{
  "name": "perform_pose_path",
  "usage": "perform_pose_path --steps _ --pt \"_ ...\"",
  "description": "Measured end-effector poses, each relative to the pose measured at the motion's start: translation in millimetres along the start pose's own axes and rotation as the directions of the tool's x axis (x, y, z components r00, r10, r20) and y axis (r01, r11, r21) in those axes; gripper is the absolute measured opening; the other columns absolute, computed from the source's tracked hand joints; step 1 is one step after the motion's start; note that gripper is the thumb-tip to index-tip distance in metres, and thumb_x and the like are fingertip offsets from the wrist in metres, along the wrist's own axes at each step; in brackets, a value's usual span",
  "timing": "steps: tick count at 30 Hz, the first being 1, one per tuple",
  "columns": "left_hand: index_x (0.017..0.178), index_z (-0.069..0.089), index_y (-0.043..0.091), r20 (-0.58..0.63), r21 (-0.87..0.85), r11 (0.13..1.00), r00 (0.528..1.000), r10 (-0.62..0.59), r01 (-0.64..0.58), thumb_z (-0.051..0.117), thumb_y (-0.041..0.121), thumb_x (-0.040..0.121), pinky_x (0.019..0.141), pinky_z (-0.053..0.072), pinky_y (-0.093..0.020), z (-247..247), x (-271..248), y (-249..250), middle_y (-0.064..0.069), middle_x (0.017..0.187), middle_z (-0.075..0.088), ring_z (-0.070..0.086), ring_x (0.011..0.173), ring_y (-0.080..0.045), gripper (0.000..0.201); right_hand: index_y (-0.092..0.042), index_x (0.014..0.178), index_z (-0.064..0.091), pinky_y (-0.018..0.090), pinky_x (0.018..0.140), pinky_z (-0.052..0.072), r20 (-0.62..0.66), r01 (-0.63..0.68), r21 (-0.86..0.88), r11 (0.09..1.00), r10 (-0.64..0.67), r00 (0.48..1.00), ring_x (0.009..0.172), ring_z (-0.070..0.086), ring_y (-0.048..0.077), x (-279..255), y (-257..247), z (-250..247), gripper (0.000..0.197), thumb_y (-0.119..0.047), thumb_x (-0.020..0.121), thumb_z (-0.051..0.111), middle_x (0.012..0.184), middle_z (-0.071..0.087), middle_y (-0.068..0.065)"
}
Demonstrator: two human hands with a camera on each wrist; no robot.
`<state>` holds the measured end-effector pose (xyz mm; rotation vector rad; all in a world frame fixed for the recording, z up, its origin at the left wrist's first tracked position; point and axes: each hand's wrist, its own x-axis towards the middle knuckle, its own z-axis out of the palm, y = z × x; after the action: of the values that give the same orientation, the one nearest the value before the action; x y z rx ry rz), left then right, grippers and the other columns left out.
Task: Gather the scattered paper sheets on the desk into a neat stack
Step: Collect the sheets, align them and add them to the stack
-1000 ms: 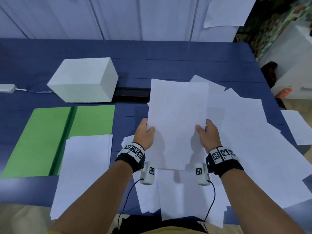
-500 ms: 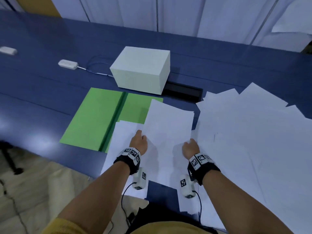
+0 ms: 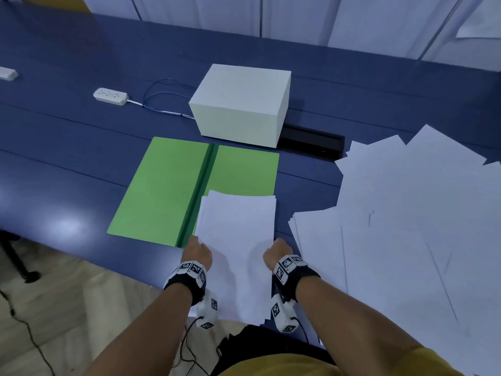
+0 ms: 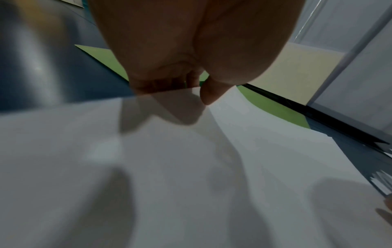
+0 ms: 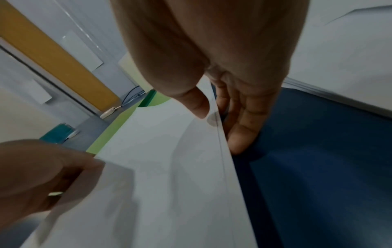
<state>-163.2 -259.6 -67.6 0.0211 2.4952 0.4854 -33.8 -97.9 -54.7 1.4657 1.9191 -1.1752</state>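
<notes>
A white paper sheet [image 3: 238,240] lies over a small stack near the desk's front edge, partly covering the right flap of an open green folder [image 3: 173,185]. My left hand [image 3: 199,251] pinches the sheet's left edge, thumb on top [image 4: 208,94]. My right hand [image 3: 276,253] pinches the right edge, thumb above [image 5: 197,104] and fingers [image 5: 241,127] beneath. A wide spread of scattered white sheets [image 3: 406,226] covers the desk to the right.
A white box [image 3: 241,104] stands behind the folder, with a black cable slot [image 3: 311,143] at its right. A power strip [image 3: 110,96] with a cable lies far left on the blue desk [image 3: 67,158]. The floor shows below the front edge.
Both hands carried the sheet from above the scattered pile leftward and lowered it onto the small stack by the green folder. The head view swung left with them.
</notes>
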Motion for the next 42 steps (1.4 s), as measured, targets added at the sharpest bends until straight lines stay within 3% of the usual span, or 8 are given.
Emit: perform_pose_path --steps 5,19,24,27,29,34,38,42 --pt "0.127 0.047 0.008 -0.091 0.093 0.996 0.996 -0.001 0.009 0.050 0.019 0.093 0.096 0.046 -0.045 5.2 8.9 -15.8 -0.015 0.130 0.047 0.047 0.115 -0.033 0.036 -0.004 0.128 0.039 0.028 0.072 0.043 -0.098 -0.010 -0.057 0.998 0.005 0.995 0.111 0.061 0.028 -6.9 1.4 5.9 0.037 -0.019 0.096 0.052 0.124 0.060 0.014" --pt "0.137 0.046 0.010 -0.001 0.098 0.992 0.997 -0.075 0.074 0.051 0.023 0.092 0.099 0.044 -0.048 2.0 21.9 2.6 -0.015 0.139 0.041 0.045 0.124 -0.036 0.047 -0.001 0.125 0.048 0.027 0.073 0.045 -0.049 0.034 -0.077 0.996 -0.038 0.998 0.108 0.063 0.027 -6.4 0.4 7.8 0.039 -0.027 0.096 0.053 0.120 0.062 0.012" --pt "0.142 0.038 0.008 -0.081 0.145 0.988 0.995 -0.051 0.062 0.057 0.025 0.089 0.102 0.041 -0.052 1.6 12.2 16.4 -0.021 0.143 0.037 0.039 0.129 -0.040 0.059 -0.010 0.082 0.051 0.026 0.065 0.045 -0.065 0.114 -0.009 0.993 -0.114 0.991 0.070 0.053 0.014 -2.3 12.7 -10.6 0.023 -0.030 0.093 0.055 0.082 0.055 0.000" --pt "0.144 0.034 0.010 -0.120 0.162 0.985 0.989 0.083 -0.063 0.061 0.024 0.089 0.102 0.040 -0.052 4.8 -3.7 45.5 -0.019 0.146 0.035 0.038 0.132 -0.038 0.063 -0.005 0.114 0.061 0.025 0.090 0.045 -0.158 0.181 0.124 0.976 -0.160 0.974 0.103 0.061 0.024 -1.5 33.4 -43.4 0.032 -0.029 0.093 0.056 0.111 0.065 0.007" --pt "0.143 0.038 0.010 -0.103 0.087 0.977 0.973 0.205 -0.196 0.063 0.020 0.088 0.104 0.040 -0.052 15.6 -12.4 67.4 -0.017 0.145 0.038 0.040 0.131 -0.037 0.061 -0.007 0.125 0.057 0.019 0.089 0.041 -0.271 0.203 0.195 0.959 -0.147 0.951 0.108 0.062 0.024 -0.4 58.0 -75.3 0.038 -0.026 0.092 0.058 0.114 0.067 0.010" --pt "0.132 0.050 0.009 0.190 -0.080 0.906 0.886 0.424 -0.416 0.064 0.013 0.089 0.096 0.043 -0.031 67.1 -52.7 124.2 -0.009 0.126 0.056 0.058 0.111 -0.027 0.046 -0.018 0.131 0.048 0.041 0.100 0.045 -0.505 0.051 0.148 0.988 0.031 0.862 0.119 0.052 0.028 13.3 154.1 -150.7 0.044 -0.034 0.091 0.058 0.127 0.051 0.009" --pt "0.126 0.054 0.011 0.476 -0.004 0.903 0.794 0.379 -0.429 0.064 0.025 0.089 0.093 0.046 -0.029 121.2 -98.0 164.7 -0.002 0.110 0.061 0.060 0.104 -0.022 0.041 -0.019 0.140 0.036 0.045 0.100 0.043 -0.517 -0.227 0.050 0.973 0.219 0.827 0.125 0.044 0.030 12.3 239.0 -194.9 0.060 -0.044 0.090 0.060 0.136 0.041 0.012" --pt "0.135 0.049 0.010 0.590 0.048 0.931 0.763 0.265 -0.361 0.066 0.029 0.087 0.098 0.047 -0.034 173.5 -131.9 191.8 -0.008 0.128 0.060 0.060 0.113 -0.025 0.055 -0.016 0.142 0.032 0.045 0.099 0.041 -0.505 -0.300 0.059 0.952 0.287 0.814 0.125 0.043 0.031 11.2 305.1 -216.4 0.069 -0.048 0.089 0.061 0.137 0.038 0.013"
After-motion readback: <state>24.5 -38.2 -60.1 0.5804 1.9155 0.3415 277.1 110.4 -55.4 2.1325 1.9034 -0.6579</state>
